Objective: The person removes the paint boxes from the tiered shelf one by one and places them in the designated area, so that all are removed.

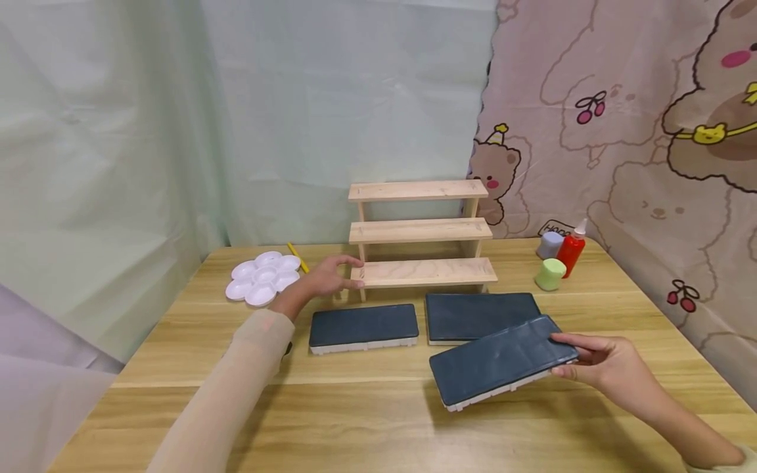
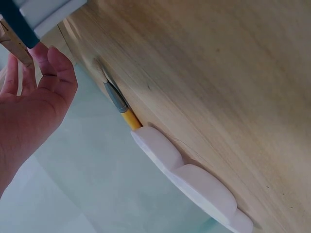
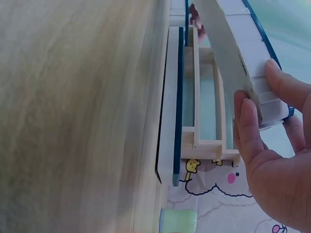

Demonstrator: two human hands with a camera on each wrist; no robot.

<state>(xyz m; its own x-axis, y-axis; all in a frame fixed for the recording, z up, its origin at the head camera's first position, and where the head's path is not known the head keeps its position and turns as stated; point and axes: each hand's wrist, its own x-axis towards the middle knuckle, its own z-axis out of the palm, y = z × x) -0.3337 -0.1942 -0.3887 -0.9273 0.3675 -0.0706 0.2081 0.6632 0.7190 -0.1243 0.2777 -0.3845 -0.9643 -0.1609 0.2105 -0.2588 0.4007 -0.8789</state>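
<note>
My right hand (image 1: 615,368) pinches the right end of a flat case with a dark blue top and white base (image 1: 499,361), thumb on one face and fingers on the other. That case is tilted above the table. A second such case (image 1: 479,315) lies behind it, partly covered, and a third case (image 1: 363,325) lies to the left. At the left end of the lowest step of a three-step wooden stand (image 1: 426,270), my left hand (image 1: 328,276) holds the board's end between thumb and fingers. The right wrist view shows the lifted case's white side (image 3: 255,63).
A white flower-shaped palette (image 1: 265,276) and a yellow-handled paintbrush (image 2: 124,109) lie at the back left. At the back right stand a red bottle (image 1: 571,253) with a white nozzle, a green tub (image 1: 550,274) and a bluish-grey tub (image 1: 550,244). Curtains hang behind the table.
</note>
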